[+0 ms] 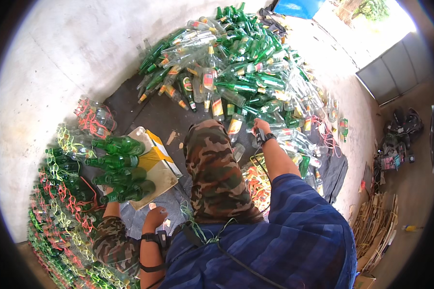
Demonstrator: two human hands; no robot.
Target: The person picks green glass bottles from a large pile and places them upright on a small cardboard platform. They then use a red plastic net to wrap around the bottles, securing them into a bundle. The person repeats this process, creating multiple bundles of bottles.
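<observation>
My left hand (155, 217), a device strapped at its wrist, hovers beside a white box (158, 184) with yellow tape. Its fingers are curled, and nothing shows in them. Several green glass bottles (121, 162) stand grouped on the box. My right hand (261, 127) reaches forward to the near edge of a heap of green and clear glass bottles (253, 68). Its fingers are bent beside a clear bottle (275, 126); whether they grip one is hidden. A clear bottle with an orange label (235, 124) lies just left of this hand.
Rows of bottles tied with red and yellow-green plastic string (65, 216) fill the left side. Tangled string (256, 180) lies beside my camouflage-covered knee (213, 162). Stacked flattened cardboard (374, 231) stands at right. A pale wall (58, 47) bounds the left.
</observation>
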